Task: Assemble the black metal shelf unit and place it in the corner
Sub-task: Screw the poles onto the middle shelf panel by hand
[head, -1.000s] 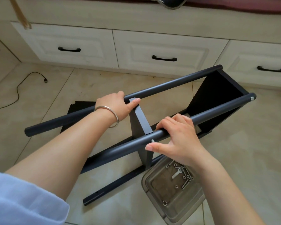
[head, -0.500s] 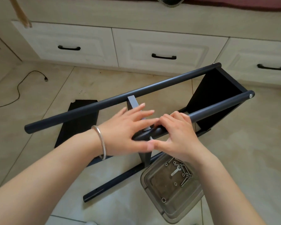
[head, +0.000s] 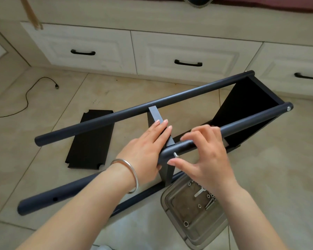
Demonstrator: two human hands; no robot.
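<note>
A row of cream drawers with black handles runs across the top of the frame, and a black cable trails over the tiled floor at the upper left. A loose black shelf panel lies flat on the tiles left of centre, partly under the far pole. At the lower right a clear plastic tray holding small screws and a key sits just beside the frame, under the right wrist.

The shelf unit lies on its side across the middle of the frame, its poles running from lower left to upper right, with a fitted black panel closing the right end near the drawers. Open tile lies to the far right and along the lower left edge.

The left hand, a silver bangle on its wrist, rests with straight fingers flat along the grey middle shelf panel that stands between the poles. The right hand arches over the near pole, fingers loosely curled above it, thumb tip just beside a small screw sticking out of the pole; whether it pinches the screw cannot be told.
</note>
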